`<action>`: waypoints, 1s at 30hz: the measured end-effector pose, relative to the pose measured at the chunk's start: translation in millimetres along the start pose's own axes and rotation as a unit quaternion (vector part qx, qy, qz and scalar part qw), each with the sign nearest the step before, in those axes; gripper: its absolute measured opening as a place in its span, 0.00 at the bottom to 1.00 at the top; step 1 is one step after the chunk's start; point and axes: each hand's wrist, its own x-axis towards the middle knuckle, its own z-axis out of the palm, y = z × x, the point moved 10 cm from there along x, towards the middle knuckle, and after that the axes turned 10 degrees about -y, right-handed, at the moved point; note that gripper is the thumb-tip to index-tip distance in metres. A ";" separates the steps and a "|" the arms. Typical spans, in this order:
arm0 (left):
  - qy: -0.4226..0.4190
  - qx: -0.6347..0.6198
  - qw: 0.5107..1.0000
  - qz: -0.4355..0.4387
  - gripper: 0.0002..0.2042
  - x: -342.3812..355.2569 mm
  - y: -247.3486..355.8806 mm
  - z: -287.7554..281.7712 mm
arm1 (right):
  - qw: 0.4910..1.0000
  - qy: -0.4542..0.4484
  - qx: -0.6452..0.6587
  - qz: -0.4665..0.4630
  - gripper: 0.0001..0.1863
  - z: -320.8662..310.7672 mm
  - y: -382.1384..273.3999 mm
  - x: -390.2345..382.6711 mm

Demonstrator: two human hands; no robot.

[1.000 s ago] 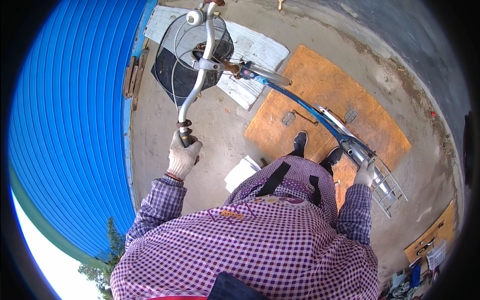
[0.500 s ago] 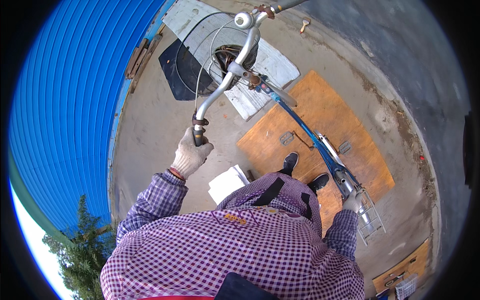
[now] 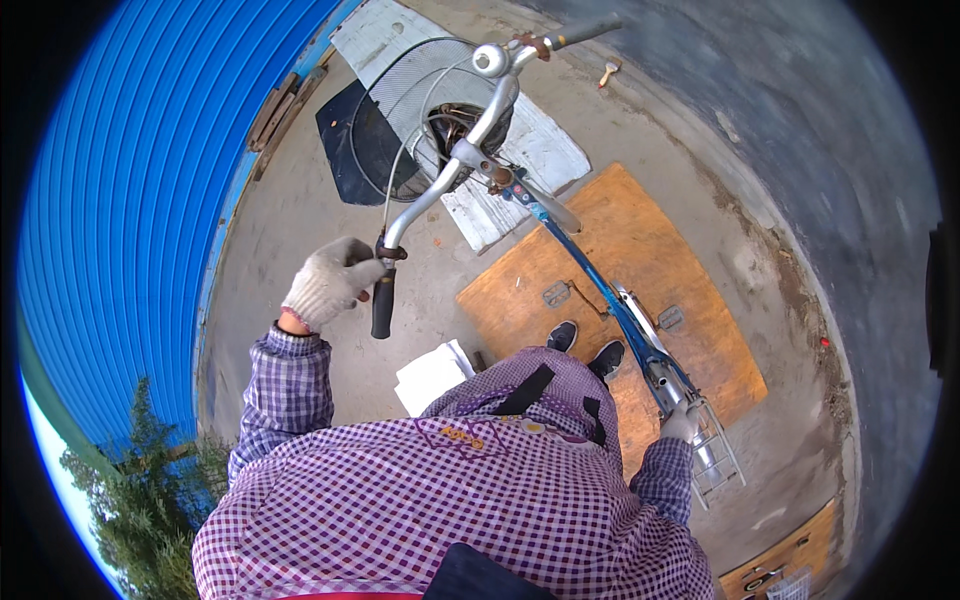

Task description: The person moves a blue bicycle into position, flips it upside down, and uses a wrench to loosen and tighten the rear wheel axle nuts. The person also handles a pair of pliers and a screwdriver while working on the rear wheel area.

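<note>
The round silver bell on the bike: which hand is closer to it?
Left. The white-gloved left hand is near the left end of the curved silver handlebar, which carries the bell; the right hand is farther off, by the silver metal rear rack.

Below me, the grey floor [image 3: 290, 210] carries an orange-brown board [image 3: 665, 245], a whitish panel [image 3: 550, 150], a brush [image 3: 609, 71] and, seemingly, paper [image 3: 432, 377].

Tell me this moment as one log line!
left hand: by black grip, not wrapped around it; right hand: at rear rack; blue bicycle: partly over wooden board; paintbrush: on ground
</note>
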 end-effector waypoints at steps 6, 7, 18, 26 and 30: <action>0.164 -0.078 0.983 0.028 0.14 43.8 5.2 -38.7 | 0.993 -0.037 -0.110 -0.001 0.21 11.7 -38.2 24.9; 0.177 -0.059 0.982 0.006 0.15 68.3 1.5 -44.9 | 0.992 -0.037 -0.106 0.053 0.21 16.5 -32.3 25.6; -0.036 0.082 0.996 -0.003 0.19 501.0 19.3 -65.9 | 0.997 0.053 -0.039 0.033 0.19 149.3 -74.6 108.7; -0.068 0.044 0.996 -0.028 0.24 579.4 -15.7 -22.5 | 0.995 0.062 0.018 0.081 0.17 84.2 -59.4 79.7; -0.037 0.163 0.985 0.030 0.24 601.1 26.1 -17.0 | 0.996 0.014 -0.086 0.016 0.20 70.1 -87.9 115.4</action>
